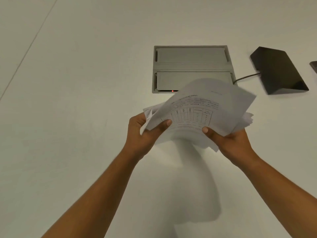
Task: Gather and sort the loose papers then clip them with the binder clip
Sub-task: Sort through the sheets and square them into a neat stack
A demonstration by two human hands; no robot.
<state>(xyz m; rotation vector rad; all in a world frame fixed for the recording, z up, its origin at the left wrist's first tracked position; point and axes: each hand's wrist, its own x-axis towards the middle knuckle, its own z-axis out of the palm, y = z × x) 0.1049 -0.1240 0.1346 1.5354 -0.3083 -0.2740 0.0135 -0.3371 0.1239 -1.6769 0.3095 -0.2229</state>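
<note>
The loose papers [238,117] are being held up above the white worktop [85,83], mid-view, fanned out messy with edges not lining up. The top sheet [197,103] is facing up showing a printed table, long side running away from the person and skewing a bit right. The left hand [144,133] is gripping the near-left corner and the right hand [228,141] the near-right edge, thumbs on top. Just behind, a grey hatch [192,66] is sitting in the worktop, with a black wedge-shaped box [277,69] to its right.
</note>
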